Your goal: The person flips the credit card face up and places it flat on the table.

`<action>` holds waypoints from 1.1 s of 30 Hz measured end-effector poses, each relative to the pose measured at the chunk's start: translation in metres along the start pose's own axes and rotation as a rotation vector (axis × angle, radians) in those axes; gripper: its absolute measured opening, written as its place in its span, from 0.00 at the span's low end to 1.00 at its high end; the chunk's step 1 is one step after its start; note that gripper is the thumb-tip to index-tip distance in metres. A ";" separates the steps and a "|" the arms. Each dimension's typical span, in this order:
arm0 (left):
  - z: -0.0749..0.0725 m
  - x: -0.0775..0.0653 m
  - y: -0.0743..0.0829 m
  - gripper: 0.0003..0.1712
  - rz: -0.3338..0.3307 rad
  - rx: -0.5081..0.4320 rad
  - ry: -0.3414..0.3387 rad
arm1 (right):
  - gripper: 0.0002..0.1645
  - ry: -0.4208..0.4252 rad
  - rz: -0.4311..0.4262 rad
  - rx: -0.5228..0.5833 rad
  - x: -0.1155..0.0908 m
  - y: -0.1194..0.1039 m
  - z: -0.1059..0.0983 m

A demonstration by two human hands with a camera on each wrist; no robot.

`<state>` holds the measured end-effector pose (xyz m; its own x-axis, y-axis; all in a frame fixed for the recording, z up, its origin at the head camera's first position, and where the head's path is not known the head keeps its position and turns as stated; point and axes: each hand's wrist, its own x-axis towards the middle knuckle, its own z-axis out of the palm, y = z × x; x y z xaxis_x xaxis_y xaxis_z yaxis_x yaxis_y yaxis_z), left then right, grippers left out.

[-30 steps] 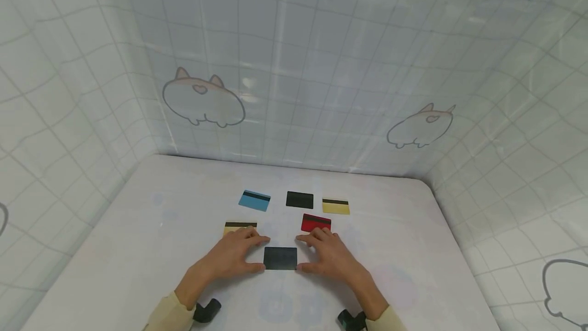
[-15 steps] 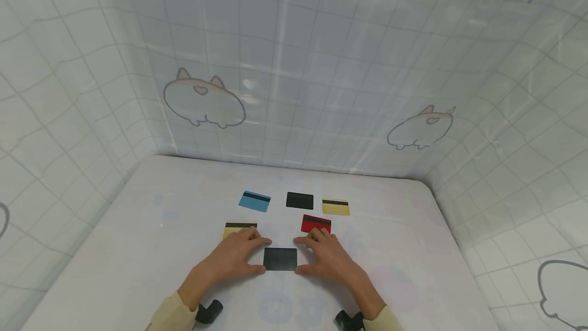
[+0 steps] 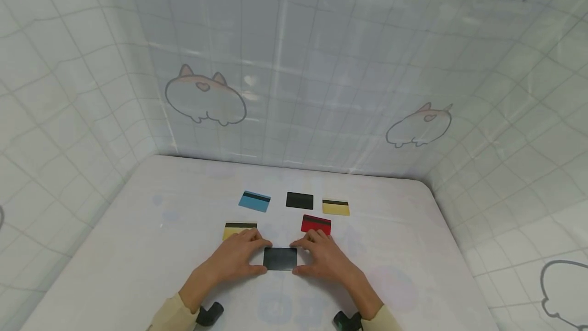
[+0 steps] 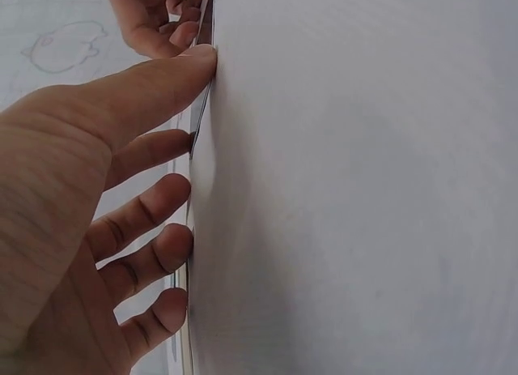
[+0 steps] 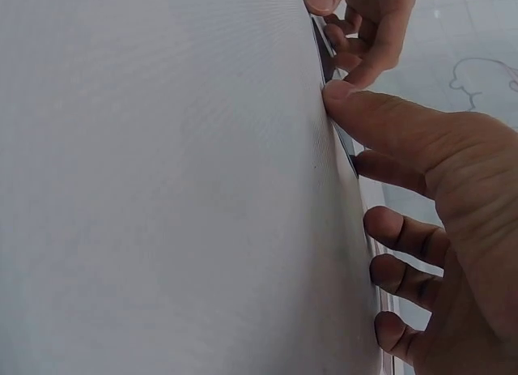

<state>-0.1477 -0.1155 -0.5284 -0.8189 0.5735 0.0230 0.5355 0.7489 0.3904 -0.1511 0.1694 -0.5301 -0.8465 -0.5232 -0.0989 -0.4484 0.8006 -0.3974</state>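
Note:
A dark grey card [image 3: 280,259] lies on the white table between two hands. My left hand [image 3: 231,257] holds its left end, thumb at the near edge and index finger at the far edge. The right end is pinched the same way by my right hand [image 3: 327,258]. In the left wrist view the thumb [image 4: 182,79] and index finger touch the thin card's edges; the other fingers are spread over the table. The right wrist view shows a matching hold, with the thumb [image 5: 364,112] at the edge. A yellow card [image 3: 234,230] and a red card [image 3: 316,222] are partly behind the hands.
Farther back lie a blue card [image 3: 254,202], a black card [image 3: 299,201] and another yellow card [image 3: 336,207], each apart from the others. A tiled, cartoon-printed sheet [image 3: 294,91] rises behind the table and along both sides.
Both index fingers have closed in to the card's far edge, and the right hand has shifted slightly left. The cards stay where they were.

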 end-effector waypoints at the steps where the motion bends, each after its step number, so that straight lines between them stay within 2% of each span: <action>1: 0.001 -0.001 0.000 0.31 0.005 0.002 0.007 | 0.35 0.000 -0.003 0.004 0.000 0.000 0.001; 14: 0.003 -0.002 0.003 0.29 -0.011 -0.030 0.001 | 0.33 0.016 -0.028 0.012 -0.002 0.000 0.002; 24: 0.006 -0.003 0.002 0.29 0.017 -0.046 0.018 | 0.32 0.046 -0.047 0.008 -0.004 -0.002 0.003; 33: 0.001 -0.002 0.004 0.29 0.008 -0.055 0.012 | 0.33 0.051 -0.036 0.007 -0.002 -0.002 0.005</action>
<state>-0.1436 -0.1134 -0.5283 -0.8175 0.5748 0.0372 0.5298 0.7249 0.4403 -0.1468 0.1676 -0.5334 -0.8437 -0.5355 -0.0379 -0.4766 0.7796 -0.4063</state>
